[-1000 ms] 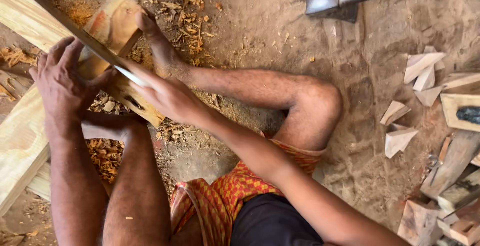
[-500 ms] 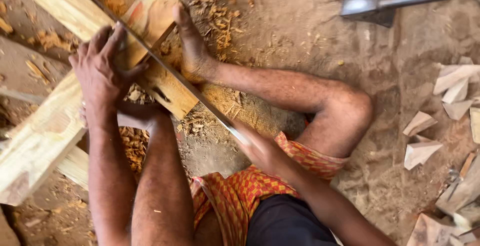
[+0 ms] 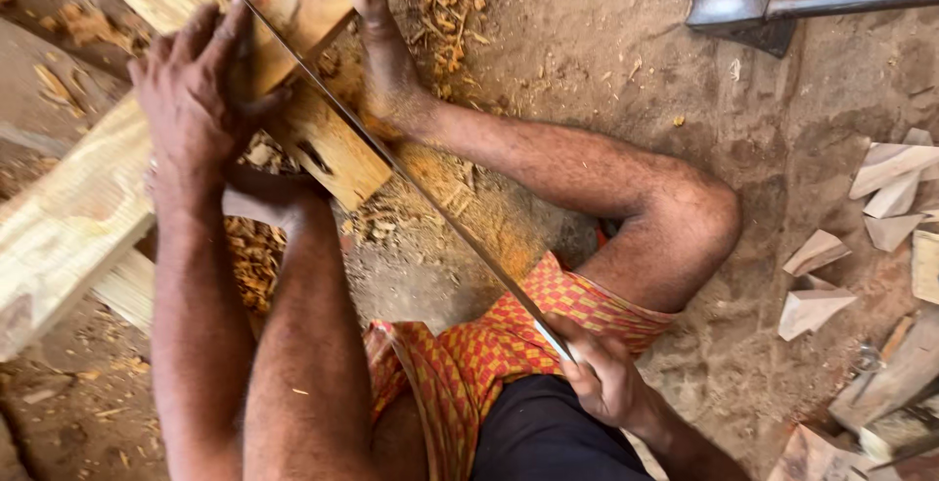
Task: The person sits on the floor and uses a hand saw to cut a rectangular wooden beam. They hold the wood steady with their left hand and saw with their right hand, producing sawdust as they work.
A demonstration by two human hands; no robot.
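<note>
Our left hand (image 3: 191, 90) presses plank (image 3: 88, 207) flat; right hand (image 3: 606, 378) grips saw (image 3: 391, 163), blade crossing plank's long axis.

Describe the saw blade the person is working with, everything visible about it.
The saw blade is a long, thin, grey strip that looks like metal, seen nearly edge-on, so its teeth cannot be made out. It runs diagonally from the upper left down to the right hand, which grips its near end above the checked cloth. It crosses the pale wooden block, which the left hand steadies.
</note>
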